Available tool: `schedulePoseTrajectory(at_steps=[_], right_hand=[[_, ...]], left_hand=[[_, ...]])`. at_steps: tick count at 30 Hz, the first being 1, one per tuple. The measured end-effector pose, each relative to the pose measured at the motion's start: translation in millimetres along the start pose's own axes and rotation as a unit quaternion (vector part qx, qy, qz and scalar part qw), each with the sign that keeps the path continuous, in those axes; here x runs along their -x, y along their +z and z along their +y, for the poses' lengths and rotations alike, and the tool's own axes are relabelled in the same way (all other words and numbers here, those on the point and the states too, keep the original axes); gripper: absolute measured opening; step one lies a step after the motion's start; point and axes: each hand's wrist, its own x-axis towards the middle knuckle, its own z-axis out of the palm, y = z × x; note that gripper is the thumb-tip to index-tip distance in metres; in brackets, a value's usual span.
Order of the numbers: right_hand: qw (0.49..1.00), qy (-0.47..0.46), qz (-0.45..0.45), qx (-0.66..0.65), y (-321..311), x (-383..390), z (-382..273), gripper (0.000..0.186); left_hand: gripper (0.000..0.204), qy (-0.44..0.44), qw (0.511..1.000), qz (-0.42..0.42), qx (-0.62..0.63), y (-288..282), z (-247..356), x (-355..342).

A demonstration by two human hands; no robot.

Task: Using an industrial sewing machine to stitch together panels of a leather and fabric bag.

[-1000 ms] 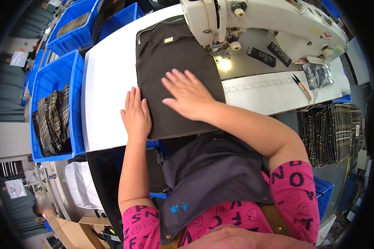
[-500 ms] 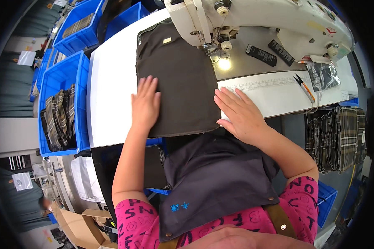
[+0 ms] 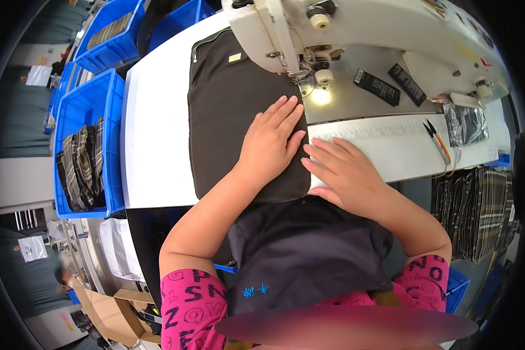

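Fabric panel [image 3: 227, 116], dark brown and roughly rectangular, is being kept spread on the white desk [image 3: 157, 134] in the head view, with its far right part lying beside and partly behind the head of the sewing machine [image 3: 385, 26]; whether its edge is being caught under the presser foot cannot be told. The left hand [image 3: 268, 143] is being laid palm down on the panel, its fingertips being pointed toward the lit needle area near the right edge. Its grip is being left wide and flat, with nothing being clasped. The right hand [image 3: 345, 172] is being rested at the panel's right edge, partly over the ruler strip [image 3: 379, 129]; its grip is likewise being left loose, fingers extended. A small pale label [image 3: 234, 58] is being shown near the panel's far end. Beyond the right hand, orange-handled snips [image 3: 439, 144], a clear plastic bag [image 3: 468, 124] and two black tags [image 3: 376, 88] are being supported by the worktop and machine bed. Crumpled plaid cloth [image 3: 81, 166] is being held in a blue bin [image 3: 112, 157] at the left, and folded plaid pieces [image 3: 475, 213] are being stacked at the right.
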Motion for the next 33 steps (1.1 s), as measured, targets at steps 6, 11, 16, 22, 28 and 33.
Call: schedulePoseTrajectory(at_steps=[6, 11, 16, 22, 28, 33], right_hand=[[0.999, -0.026, -0.015, -0.014, -5.4, -6.6, 8.0, 0.056], [1.0, -0.029, -0.01, 0.001, -4.4, -14.6, 14.1, 0.056], [0.999, -0.016, 0.022, 0.016, -0.9, -18.6, 22.1, 0.053], [0.998, -0.013, 0.059, -0.002, 4.7, -18.8, 28.4, 0.041], [0.996, -0.023, 0.088, -0.026, 4.4, -2.3, 17.1, 0.038], [0.991, -0.027, 0.119, -0.047, 12.3, 1.5, 8.0, 0.04]], left_hand=[[0.048, -0.005, 1.0, 0.015, 0.003, -0.2, -4.1, -0.4], [0.045, 0.011, 1.0, 0.027, -0.008, 2.2, -14.0, -9.3], [0.047, -0.004, 1.0, 0.027, 0.012, 6.1, -23.7, -19.3], [0.045, -0.001, 1.0, 0.017, 0.006, 0.8, -17.0, -16.0], [0.042, -0.01, 0.999, -0.039, 0.037, -15.9, -2.6, 14.1], [0.037, 0.013, 0.997, -0.003, 0.081, -16.9, 4.6, 28.5]])
